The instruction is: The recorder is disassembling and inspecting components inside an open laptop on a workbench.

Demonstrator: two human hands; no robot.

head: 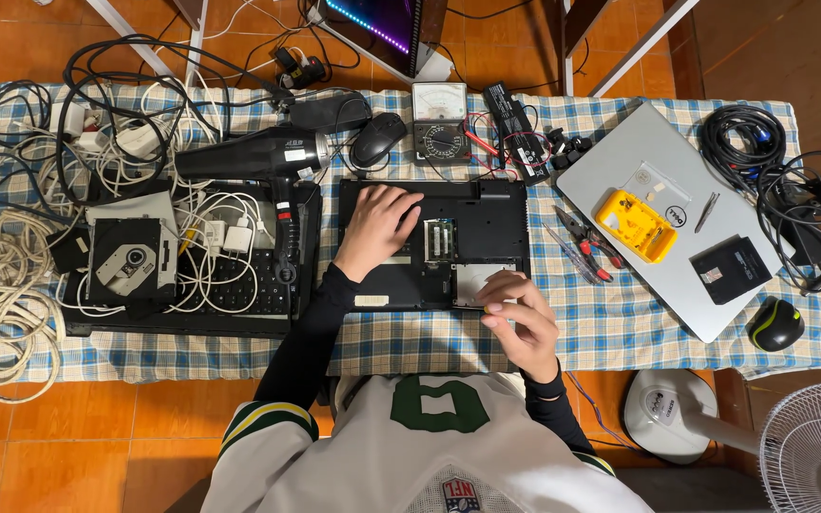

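Observation:
A black laptop (486,204) lies upside down on the checked tablecloth, its underside open with memory sticks (441,237) showing in a bay. My left hand (377,226) rests flat on the laptop's left part, fingers spread. My right hand (517,318) is at the laptop's near right corner, its fingers on a pale grey cover plate (467,282); whether it grips the plate I cannot tell.
A black hair dryer (258,157), an optical drive (130,261) and tangled cables lie left. A meter (440,123) and mouse (378,138) sit behind. Right: pliers (583,239), a silver laptop (620,161) with a yellow case (635,224), a second mouse (775,323). A fan (814,446) stands on the floor.

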